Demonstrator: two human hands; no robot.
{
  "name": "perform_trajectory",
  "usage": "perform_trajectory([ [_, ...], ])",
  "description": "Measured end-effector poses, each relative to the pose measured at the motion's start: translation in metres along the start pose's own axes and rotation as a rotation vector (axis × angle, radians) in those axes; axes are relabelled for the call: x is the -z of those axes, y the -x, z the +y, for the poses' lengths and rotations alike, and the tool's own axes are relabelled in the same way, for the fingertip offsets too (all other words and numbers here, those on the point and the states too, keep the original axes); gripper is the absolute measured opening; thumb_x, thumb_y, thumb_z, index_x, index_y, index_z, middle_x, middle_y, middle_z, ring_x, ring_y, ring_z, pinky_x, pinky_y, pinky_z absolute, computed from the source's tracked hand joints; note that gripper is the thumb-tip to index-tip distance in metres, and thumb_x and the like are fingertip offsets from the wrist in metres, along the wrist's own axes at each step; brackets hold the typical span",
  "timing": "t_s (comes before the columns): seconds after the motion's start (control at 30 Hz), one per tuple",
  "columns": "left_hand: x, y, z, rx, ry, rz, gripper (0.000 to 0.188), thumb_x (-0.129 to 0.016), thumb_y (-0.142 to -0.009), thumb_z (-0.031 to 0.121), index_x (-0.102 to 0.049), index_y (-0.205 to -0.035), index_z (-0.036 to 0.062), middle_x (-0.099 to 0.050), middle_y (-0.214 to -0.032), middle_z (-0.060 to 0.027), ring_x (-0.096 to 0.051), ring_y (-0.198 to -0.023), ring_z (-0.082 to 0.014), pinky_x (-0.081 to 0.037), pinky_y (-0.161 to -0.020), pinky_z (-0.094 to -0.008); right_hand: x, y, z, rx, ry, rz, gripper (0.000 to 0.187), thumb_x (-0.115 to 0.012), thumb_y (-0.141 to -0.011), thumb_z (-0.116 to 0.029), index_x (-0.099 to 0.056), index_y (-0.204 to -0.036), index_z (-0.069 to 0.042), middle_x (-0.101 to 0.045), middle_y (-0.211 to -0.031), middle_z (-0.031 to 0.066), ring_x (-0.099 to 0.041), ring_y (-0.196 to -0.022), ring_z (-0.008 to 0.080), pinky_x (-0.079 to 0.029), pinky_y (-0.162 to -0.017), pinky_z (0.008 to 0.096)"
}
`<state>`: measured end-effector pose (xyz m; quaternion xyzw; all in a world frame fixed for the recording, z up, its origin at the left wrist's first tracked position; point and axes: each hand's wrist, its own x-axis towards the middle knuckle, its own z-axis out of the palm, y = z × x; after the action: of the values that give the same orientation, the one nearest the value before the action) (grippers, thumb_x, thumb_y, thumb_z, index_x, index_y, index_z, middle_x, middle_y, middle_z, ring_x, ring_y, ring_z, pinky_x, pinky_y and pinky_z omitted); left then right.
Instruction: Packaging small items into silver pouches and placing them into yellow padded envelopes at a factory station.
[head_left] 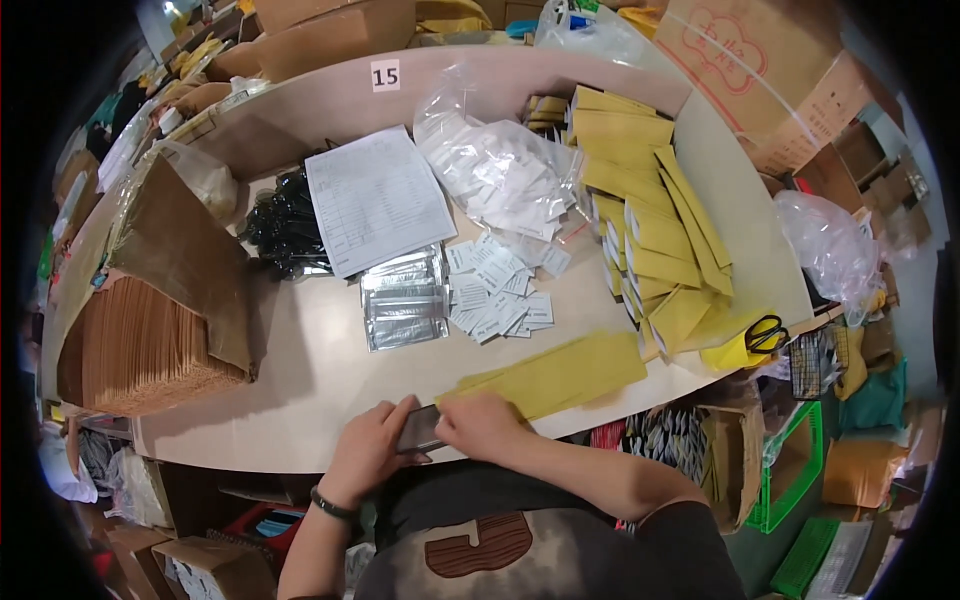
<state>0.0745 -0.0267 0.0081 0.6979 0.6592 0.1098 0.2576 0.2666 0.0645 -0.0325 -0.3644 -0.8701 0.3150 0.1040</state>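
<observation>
Cartons border the worktop. At its person-side edge, I see the left grip and right grip pinching a dark flat rectangular item; flat yellow pieces lie beside the right grip.

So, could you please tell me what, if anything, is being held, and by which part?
A dark flat item: left grip on its left end, right grip on its right.

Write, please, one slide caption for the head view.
Left hand and right hand hold a dark flat item beside yellow packaging, with silver packets and white cards farther back.
</observation>
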Motion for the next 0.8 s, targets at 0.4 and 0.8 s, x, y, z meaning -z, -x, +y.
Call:
perform_trajectory([
  [0.4,0.137,0.021,0.167,-1.327,0.265,0.313,0.024,-0.058,-0.087,0.007,-0.072,-0.105,0.0012,-0.069,-0.113,-0.0217,-0.068,-0.092,-0.0275,-0.056,-0.077,-0.0331,0.135,-0.155,0.179,0.081,0.339,0.505,0.034,-0.059,-0.089,-0.021,-0.068,-0.116,-0.002,-0.067,-0.107,0.0243,-0.066,-0.099,0.0357,-0.051,-0.09,0.0445],
  [0.8,0.074,-0.034,-0.056,0.158,0.09,0.345,0.036,-0.059,-0.082,-0.004,-0.065,-0.116,0.0055,-0.064,-0.12,-0.016,-0.061,-0.107,-0.0369,-0.05,-0.091,-0.0414,0.141,-0.023,0.138,-0.279,0.226,0.33,0.015,-0.064,-0.087,-0.015,-0.069,-0.097,-0.004,-0.067,-0.102,0.0184,-0.065,-0.092,0.0368,-0.051,-0.083,0.0435],
])
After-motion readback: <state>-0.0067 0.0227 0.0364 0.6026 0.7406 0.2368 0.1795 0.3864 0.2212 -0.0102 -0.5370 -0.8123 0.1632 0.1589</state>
